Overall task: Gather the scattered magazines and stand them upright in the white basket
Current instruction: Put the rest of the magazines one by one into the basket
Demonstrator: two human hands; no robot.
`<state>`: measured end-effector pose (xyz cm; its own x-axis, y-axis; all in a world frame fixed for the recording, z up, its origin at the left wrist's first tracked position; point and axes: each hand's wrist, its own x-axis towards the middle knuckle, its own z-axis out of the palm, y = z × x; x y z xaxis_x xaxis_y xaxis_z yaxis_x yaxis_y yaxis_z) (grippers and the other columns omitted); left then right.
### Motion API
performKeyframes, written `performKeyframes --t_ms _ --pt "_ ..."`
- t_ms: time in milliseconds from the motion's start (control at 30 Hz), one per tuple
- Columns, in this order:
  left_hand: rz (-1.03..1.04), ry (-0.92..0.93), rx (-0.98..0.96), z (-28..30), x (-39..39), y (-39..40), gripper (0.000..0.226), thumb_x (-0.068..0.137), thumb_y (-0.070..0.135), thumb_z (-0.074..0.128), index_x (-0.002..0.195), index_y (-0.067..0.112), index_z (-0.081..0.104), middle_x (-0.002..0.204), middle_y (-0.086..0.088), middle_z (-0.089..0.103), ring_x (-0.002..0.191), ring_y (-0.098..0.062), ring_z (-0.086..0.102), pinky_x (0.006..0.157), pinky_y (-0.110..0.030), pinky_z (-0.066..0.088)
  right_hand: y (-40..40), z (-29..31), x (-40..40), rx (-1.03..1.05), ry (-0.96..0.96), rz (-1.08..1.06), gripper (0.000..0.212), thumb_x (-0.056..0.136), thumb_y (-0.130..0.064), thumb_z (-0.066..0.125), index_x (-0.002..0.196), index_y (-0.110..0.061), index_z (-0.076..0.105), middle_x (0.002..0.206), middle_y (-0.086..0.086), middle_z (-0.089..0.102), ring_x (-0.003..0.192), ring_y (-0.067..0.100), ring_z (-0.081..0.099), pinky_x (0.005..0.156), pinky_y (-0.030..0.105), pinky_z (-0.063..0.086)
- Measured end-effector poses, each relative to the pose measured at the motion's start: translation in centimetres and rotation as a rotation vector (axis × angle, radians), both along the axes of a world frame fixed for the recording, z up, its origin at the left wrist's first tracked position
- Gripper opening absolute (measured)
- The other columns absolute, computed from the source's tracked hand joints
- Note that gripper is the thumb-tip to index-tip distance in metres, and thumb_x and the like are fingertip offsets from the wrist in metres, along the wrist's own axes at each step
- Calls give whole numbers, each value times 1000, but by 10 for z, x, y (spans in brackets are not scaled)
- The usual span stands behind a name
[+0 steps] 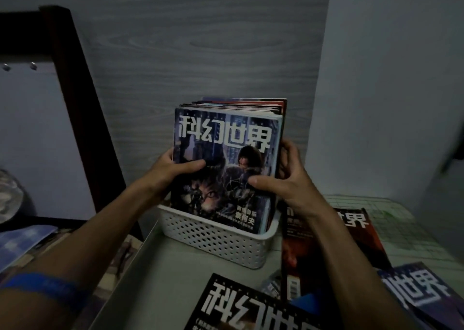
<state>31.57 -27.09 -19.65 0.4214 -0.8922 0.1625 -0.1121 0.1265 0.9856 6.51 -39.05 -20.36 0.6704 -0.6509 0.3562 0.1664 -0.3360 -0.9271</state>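
While you've got the magazine stack [226,164] standing in the white basket [216,239], note both hands are on it: left hand [173,171] grips the left edge with the thumb across the front cover, right hand [283,176] grips the right edge, thumb on the cover and fingers [288,151] curled behind. Stack sits upright, bottoms inside the basket, tops well above the rim.

Handling, my read: glossy covers, so slippery against each other; each issue thin and floppy alone, stiff enough as a pack. Hold by the side edges, squeeze the pack together, or inner issues may slide or fan out. Basket looks like light perforated plastic and may tip or skid if the stack leans.

Not done yet: a red-cover magazine [334,241] lies just right of the basket, a black-cover one [251,307] in front, a blue one [421,292] at far right, overlapping.

Counter [175,267] is pale and smooth, with a green grid mat [401,216] at right. Grey woodgrain wall [200,53] behind, dark wooden frame [75,91] left. Room is dim.
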Motion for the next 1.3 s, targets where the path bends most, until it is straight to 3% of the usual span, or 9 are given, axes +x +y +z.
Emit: performKeyframes --t_ms 100,233,333,467,600,700,900,1067,1300 --pt "-40 -52 -13 -2 1 -2 65 54 22 92 112 21 65 104 2 77 96 -16 73 73 -22 59 -2 10 -8 -176 310 14 132 48 -47 93 148 -45 6 139 -20 38 125 8 45 99 26 38" --pt "95 -112 -85 3 -4 2 72 45 23 94 111 20 65 99 7 78 92 -13 74 76 -28 61 7 8 -6 -188 189 -74 111 60 -30 92 143 -44 20 119 -36 44 96 -21 53 82 4 43" --pt "130 -175 -217 6 0 6 77 46 26 94 116 17 64 103 7 78 96 -13 73 72 -22 58 7 9 -6 -236 121 -135 119 63 -33 90 151 -44 10 126 -49 34 104 -29 41 88 0 36" --pt "97 -269 -193 13 3 7 56 53 32 93 104 35 72 106 12 76 100 -8 71 75 -19 57 9 9 1 -233 131 -110 116 67 -46 83 151 -42 4 152 -16 37 133 5 43 108 33 40" --pt "98 -268 -75 6 -3 5 51 54 49 90 100 41 70 100 22 75 93 3 70 71 -10 54 20 -2 10 -210 176 -146 98 71 -58 75 148 -40 18 138 -22 48 118 1 52 95 23 42" --pt "162 -301 -55 -3 -7 5 80 55 64 82 125 32 58 112 20 71 99 7 65 79 -10 52 23 -5 14 -235 203 -233 88 76 -62 69 147 -36 25 141 -10 52 120 8 54 93 26 43" --pt "237 -548 246 -28 -5 13 77 81 26 77 144 28 34 141 2 53 129 -20 50 108 -43 42 23 -7 14 -324 317 -400 83 77 -52 73 145 -28 32 137 -1 57 115 15 56 85 24 38" --pt "410 -354 245 -38 -18 27 73 94 21 63 154 21 21 159 -7 31 141 -26 35 113 -44 34 25 17 -2 -254 554 -430 106 77 -51 75 153 -13 13 158 9 32 138 30 38 105 38 36" --pt "428 -579 228 -36 -83 108 52 94 33 61 142 31 41 146 2 43 122 -14 45 98 -36 40 73 103 -59 -354 -87 -661 49 84 -43 66 130 -27 55 122 -10 63 102 7 62 87 33 53"
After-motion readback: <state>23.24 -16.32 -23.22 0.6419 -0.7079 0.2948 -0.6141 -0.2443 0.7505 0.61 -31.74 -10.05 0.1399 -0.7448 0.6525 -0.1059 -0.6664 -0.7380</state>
